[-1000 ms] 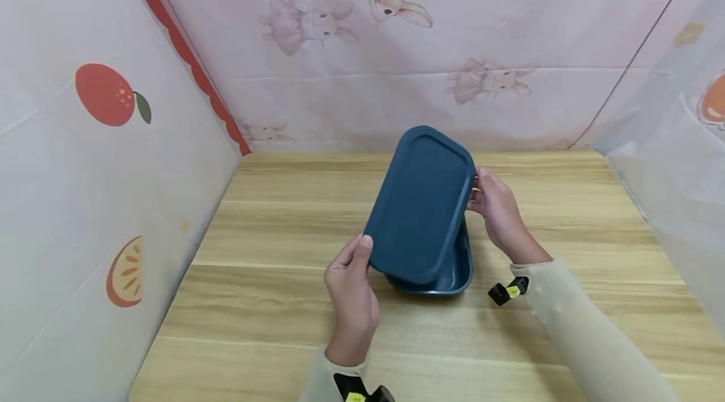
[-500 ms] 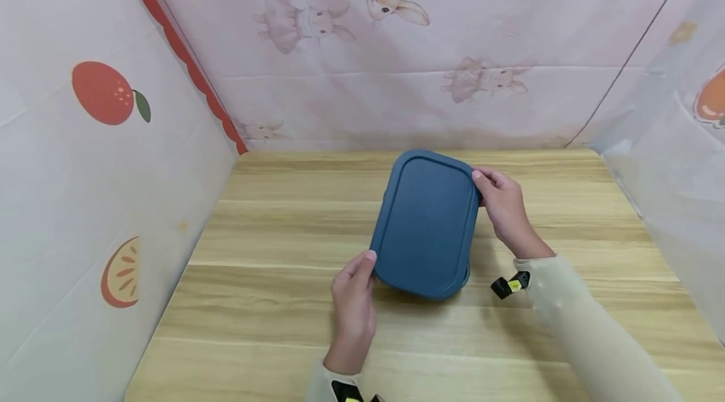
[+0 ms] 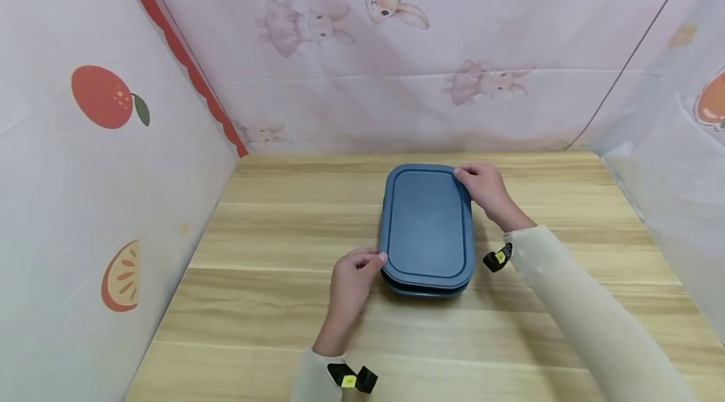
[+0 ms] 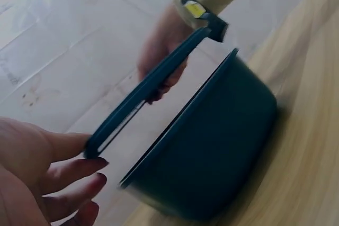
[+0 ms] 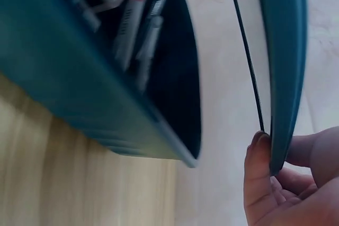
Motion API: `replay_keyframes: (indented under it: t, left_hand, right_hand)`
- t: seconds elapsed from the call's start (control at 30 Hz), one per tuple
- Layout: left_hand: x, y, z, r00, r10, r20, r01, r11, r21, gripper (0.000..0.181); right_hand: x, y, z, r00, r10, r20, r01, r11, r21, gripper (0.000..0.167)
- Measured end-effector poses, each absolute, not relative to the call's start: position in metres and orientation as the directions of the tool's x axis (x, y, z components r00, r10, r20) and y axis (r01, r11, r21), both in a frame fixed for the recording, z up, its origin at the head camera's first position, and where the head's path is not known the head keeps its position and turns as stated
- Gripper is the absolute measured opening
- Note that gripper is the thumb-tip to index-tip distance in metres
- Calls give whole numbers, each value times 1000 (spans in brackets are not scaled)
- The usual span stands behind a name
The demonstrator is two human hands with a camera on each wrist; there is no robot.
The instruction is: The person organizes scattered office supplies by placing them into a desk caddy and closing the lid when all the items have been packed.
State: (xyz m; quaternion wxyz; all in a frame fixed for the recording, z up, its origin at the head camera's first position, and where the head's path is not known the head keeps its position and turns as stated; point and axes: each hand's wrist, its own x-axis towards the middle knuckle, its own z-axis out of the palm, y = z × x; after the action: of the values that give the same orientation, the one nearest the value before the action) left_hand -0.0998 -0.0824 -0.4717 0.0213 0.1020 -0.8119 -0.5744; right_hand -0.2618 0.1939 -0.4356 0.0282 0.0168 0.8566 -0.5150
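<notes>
A blue rectangular lid hovers over a matching deep box that stands on the table. My left hand pinches the lid's near left corner, thumb on top. At the far right corner, my right hand pinches the lid between thumb and fingers. Both wrist views show a gap between lid and box rim. Through that gap in the right wrist view, a white pen-like stick with a red end and several other slim white items lie inside the box. From the head view the lid hides those contents.
The box rests on a light wood-grain table. A pink rabbit-print cloth hangs along the table's back edge. White fruit-print sheets close off the left and right sides.
The lid, tilted up over the box a second ago, has come down and levelled out, now roughly lined up above it. Both hands have kept hold of it throughout.
</notes>
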Motion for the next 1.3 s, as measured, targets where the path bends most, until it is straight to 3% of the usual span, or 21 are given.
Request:
replay_keyframes:
  t: [0.37,0.6,1.3]
  left_hand:
    - [-93,-94,-481,-989,-94,-118,-147,421,895,34]
    - [-88,-96,-489,-985,-104,-138,-170,449,877,33]
    - [-91,-93,-498,-986,-50,-159,-166,386,907,28]
  right_hand:
    - [-261,180,-457,-996,-65,-59,2,651,-759,38]
    - [-259,174,-464,-995,-96,-35,-47,730,-682,39]
    - [-261,178,-471,-994,-70,-89,17,684,-729,35]
